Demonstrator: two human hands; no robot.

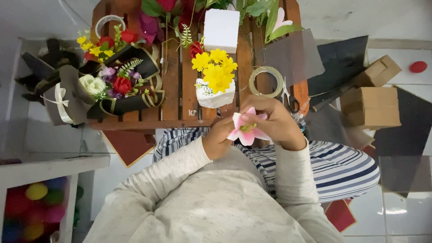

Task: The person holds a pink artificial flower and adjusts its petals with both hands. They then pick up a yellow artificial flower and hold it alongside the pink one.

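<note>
Lily [245, 129], pink and white, held between both hands just at the near edge of the table [173, 96], above the lap. Left hand [219, 137] closed around it from the left side, fingers curled on the petals. Right hand [275, 121] wrapped over it from the right and from above, also gripping. Just beyond, on the table, white foam block [215, 96] stuck with yellow flowers [217, 69]. To the right of that, tape ring [266, 82] lying flat, and scissors [290, 101] near the right hand. Farther back, bigger foam block [221, 29]. At the left part of the table, bouquets [114, 83] wrapped in black paper. On the floor at right, cardboard boxes [371, 105] and dark sheets [339, 60].
</note>
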